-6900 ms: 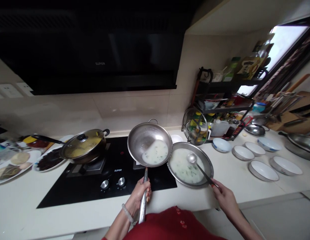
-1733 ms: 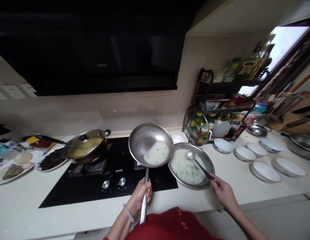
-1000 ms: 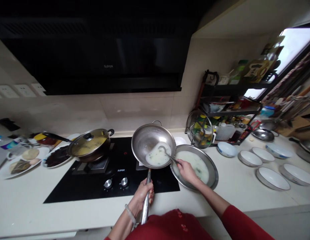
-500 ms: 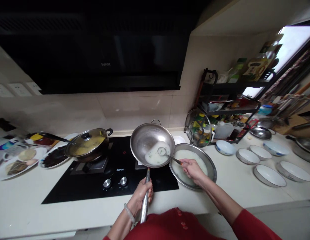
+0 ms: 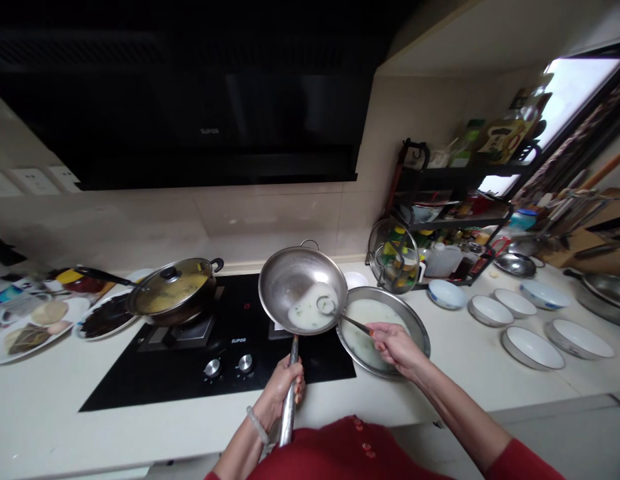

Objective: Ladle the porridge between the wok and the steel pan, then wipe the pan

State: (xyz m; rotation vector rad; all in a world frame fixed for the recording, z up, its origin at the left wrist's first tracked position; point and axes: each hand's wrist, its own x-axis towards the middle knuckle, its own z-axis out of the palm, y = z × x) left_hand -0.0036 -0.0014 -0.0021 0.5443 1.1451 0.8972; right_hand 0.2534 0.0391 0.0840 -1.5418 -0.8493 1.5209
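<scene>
The left hand is clamped on the handle of the tilted wok; the right hand grips a ladle dipped in its white soup, beside the steel basin. Tilting further could spill soup onto the cooktop.

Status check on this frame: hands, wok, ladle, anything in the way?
Left hand grips wok handle, wok tilted toward basin. Right hand holds ladle, bowl in the white soup. Nothing between wok and basin.

Shiny steel wok, glossy black glass cooktop, matt pale countertop
</scene>
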